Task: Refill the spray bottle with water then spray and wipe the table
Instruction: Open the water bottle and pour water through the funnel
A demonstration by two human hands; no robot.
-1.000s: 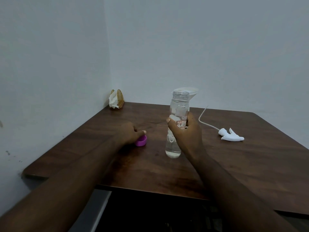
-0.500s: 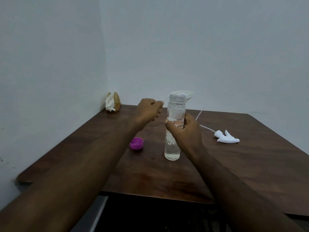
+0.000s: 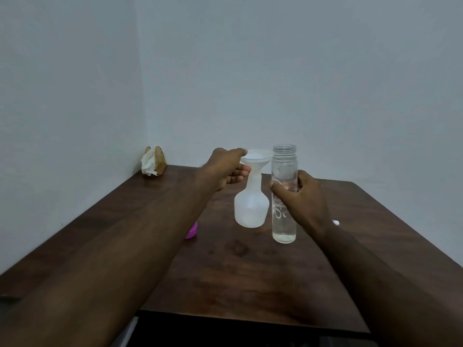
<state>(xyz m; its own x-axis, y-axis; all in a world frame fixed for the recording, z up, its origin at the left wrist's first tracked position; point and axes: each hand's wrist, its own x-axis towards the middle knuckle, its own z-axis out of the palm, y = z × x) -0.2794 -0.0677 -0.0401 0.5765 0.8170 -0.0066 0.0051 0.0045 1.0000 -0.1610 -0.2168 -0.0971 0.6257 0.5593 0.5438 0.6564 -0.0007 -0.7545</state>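
Observation:
A translucent white spray bottle [image 3: 251, 209] stands on the dark wooden table [image 3: 238, 271], its spray head off and a white funnel [image 3: 258, 159] in its neck. My left hand [image 3: 226, 169] pinches the funnel's left rim. Just right of it stands a clear, uncapped water bottle [image 3: 283, 196] with water inside; my right hand [image 3: 302, 196] grips its middle. A purple cap [image 3: 192, 231] lies on the table, half hidden behind my left forearm. Only a white tip of the spray head [image 3: 335, 222] shows past my right wrist.
A wooden napkin holder with white tissue [image 3: 152, 162] stands in the far left corner against the wall. Walls close the table at the left and back. The table's near edge runs just below my forearms.
My left hand left the purple cap, rose and moved right to the funnel rim. The view shifted, so the spray bottle now shows beside the water bottle. My right hand kept its grip.

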